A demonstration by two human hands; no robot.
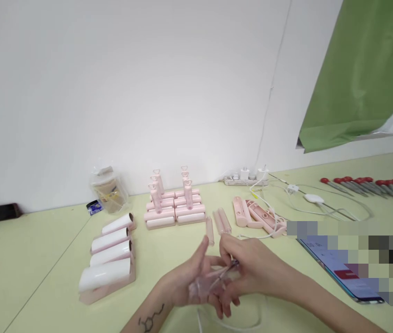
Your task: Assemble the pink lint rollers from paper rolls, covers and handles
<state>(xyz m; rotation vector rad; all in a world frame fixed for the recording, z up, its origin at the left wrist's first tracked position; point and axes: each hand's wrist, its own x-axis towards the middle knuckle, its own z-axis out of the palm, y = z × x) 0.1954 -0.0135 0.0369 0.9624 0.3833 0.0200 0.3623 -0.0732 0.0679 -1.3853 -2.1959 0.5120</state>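
Note:
My left hand (179,281) is low in the middle of the head view, thumb raised, with a clear pinkish plastic piece (201,287) held across its palm and fingers. My right hand (254,264) meets it from the right, its thumb and forefinger pinched at the piece. A small dark, shiny bit shows at that pinch; what it belongs to is hidden by the fingers. Just beyond the hands lie several pale pink tube-shaped parts (222,221). Pink handle shells (264,216) rest to the right of these.
Pink lint rollers (174,210) stand in rows near the wall. White rolls on pink trays (108,280) are at left, below a bagged container (108,189). At right are a power strip (246,179), white cables, red-handled tools (363,185) and a phone (342,273).

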